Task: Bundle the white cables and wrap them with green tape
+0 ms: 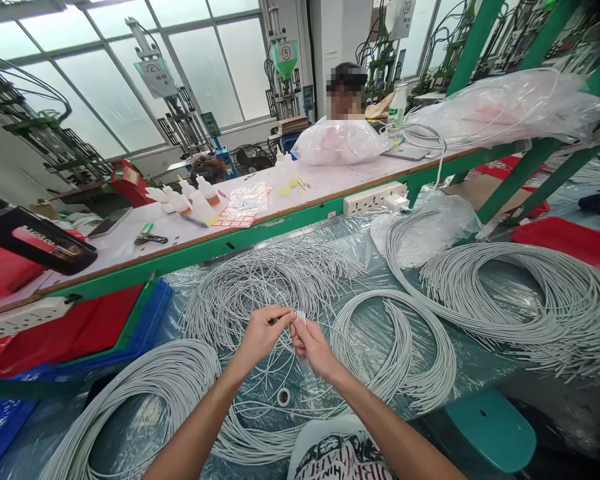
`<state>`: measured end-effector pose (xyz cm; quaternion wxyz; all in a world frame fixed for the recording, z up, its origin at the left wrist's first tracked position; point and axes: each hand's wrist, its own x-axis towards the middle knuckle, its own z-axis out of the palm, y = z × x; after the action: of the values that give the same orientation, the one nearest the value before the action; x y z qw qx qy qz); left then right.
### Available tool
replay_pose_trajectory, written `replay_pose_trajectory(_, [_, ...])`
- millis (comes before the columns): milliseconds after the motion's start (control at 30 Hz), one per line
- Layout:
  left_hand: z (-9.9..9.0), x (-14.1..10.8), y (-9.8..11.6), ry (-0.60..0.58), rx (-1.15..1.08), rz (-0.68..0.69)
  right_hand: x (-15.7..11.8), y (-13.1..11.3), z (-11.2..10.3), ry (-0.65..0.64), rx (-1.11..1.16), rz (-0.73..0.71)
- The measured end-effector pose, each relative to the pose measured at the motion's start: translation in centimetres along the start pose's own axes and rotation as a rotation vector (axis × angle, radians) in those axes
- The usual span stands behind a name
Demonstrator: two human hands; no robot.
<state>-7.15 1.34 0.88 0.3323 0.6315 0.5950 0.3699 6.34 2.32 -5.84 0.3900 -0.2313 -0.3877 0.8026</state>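
Note:
My left hand [263,331] and my right hand [311,344] meet above the middle of the bench, both pinching the ends of thin grey cables [297,316]. Loose grey cables [275,280] lie tangled just beyond my hands. A coiled bundle [405,347] lies to the right of my hands, another coil [165,380] to the left, and a large coil [530,300] at the far right. All rest on a clear plastic sheet [365,240] over the bench.
A green-edged shelf [290,220] runs across behind, carrying small glue bottles [200,197], a sticker sheet [240,210], a power strip [375,198] and plastic bags. A person sits behind it. Red and blue trays [80,333] stand at the left. A teal stool [490,430] is at lower right.

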Motion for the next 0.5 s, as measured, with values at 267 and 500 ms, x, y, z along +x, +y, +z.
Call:
replay_pose_trajectory(267, [-0.8,5.7,-4.8,-0.27,-0.095,-0.096,0.5,1.4,0.4,0.169,-0.006,0.104])
replay_pose_trajectory(500, [-0.1,18.6,-16.1,-0.038,0.177,-0.31,-0.7,1.0,1.3,0.024,0.153,0.246])
